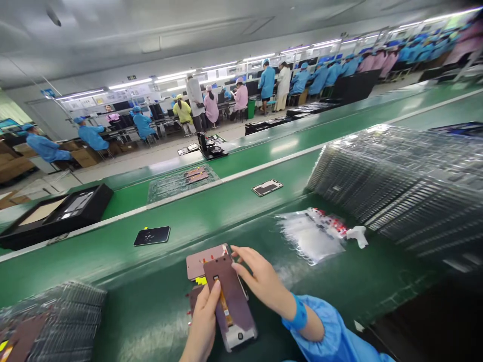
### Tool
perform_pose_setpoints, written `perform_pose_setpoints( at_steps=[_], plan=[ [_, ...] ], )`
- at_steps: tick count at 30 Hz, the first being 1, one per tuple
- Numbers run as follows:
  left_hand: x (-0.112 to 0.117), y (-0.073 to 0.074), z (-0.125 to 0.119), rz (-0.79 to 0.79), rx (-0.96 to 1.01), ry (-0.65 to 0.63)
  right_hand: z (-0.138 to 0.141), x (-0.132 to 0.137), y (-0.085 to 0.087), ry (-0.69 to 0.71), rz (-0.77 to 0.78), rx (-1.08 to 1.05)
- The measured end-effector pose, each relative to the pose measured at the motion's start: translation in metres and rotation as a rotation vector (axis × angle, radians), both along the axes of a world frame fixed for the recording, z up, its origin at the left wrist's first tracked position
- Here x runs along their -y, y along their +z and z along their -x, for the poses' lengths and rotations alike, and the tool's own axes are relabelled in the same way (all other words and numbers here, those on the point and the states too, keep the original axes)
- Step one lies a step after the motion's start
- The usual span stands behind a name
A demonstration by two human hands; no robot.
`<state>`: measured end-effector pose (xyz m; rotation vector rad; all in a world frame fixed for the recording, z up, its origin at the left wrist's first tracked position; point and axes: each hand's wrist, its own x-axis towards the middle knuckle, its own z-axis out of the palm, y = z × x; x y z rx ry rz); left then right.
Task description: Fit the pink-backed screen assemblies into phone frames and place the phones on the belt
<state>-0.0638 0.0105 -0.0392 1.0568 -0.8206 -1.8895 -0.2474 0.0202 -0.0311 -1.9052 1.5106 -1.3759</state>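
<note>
My left hand (202,322) grips a flat brownish phone panel (231,301) with an orange flex strip down its middle, thumb on its face. My right hand (260,279), in a blue cuffed sleeve, rests its fingertips on the panel's top edge. A second pinkish panel (204,260) lies on the green bench right behind it, with a yellow tab (201,280) showing below.
A dark phone screen (152,235) and another panel (267,187) lie on the green conveyor belt. Stacks of clear trays (396,181) stand at right, another stack (56,317) at left. Plastic film pieces (311,234) lie ahead. A black tray (56,213) sits far left. Workers in blue sit beyond.
</note>
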Motion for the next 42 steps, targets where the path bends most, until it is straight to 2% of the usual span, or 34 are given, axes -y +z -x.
perform_pose_setpoints(
  at_steps=[2,4,9,10,12,15,19,22,26,31,33,34,38,40,42],
  plan=[
    [-0.005,0.0,-0.001,0.019,0.004,-0.069,0.007,0.009,-0.001,0.077,-0.113,0.114],
    [-0.008,0.0,-0.002,0.046,0.036,-0.102,0.007,0.014,-0.004,0.109,-0.084,0.134],
    [-0.007,-0.007,-0.001,0.136,0.109,-0.053,-0.009,0.008,-0.006,-0.158,0.483,-0.288],
    [-0.006,-0.009,0.0,0.132,0.11,-0.03,-0.014,0.004,-0.005,-0.148,0.554,-0.343],
    [-0.002,-0.013,-0.001,0.123,0.117,0.016,-0.022,-0.005,0.0,-0.043,0.592,-0.335],
    [0.003,-0.017,-0.002,0.129,0.129,0.035,-0.027,-0.014,0.007,0.126,0.454,-0.133],
    [0.002,-0.012,-0.004,0.111,0.113,-0.087,-0.014,-0.007,0.009,0.076,0.121,0.237],
    [-0.004,-0.003,-0.002,0.159,0.186,-0.205,-0.004,0.004,0.004,0.075,-0.093,0.439],
    [-0.01,0.004,-0.001,0.267,0.361,-0.328,-0.005,0.012,-0.006,0.13,-0.172,0.46],
    [-0.012,0.004,-0.003,0.329,0.489,-0.343,-0.007,0.015,-0.011,0.179,-0.162,0.261],
    [-0.013,0.005,-0.003,0.349,0.553,-0.336,-0.007,0.015,-0.009,0.186,-0.08,0.16],
    [-0.013,0.005,-0.003,0.352,0.577,-0.328,-0.007,0.014,-0.007,0.165,0.015,0.088],
    [-0.011,0.002,0.0,0.319,0.509,-0.23,-0.018,0.005,-0.001,-0.01,0.512,-0.315],
    [-0.008,-0.003,0.002,0.27,0.399,-0.168,-0.026,-0.003,0.001,-0.002,0.626,-0.424],
    [-0.006,-0.009,0.002,0.215,0.265,-0.11,-0.031,-0.01,0.001,0.048,0.651,-0.444]
  ],
)
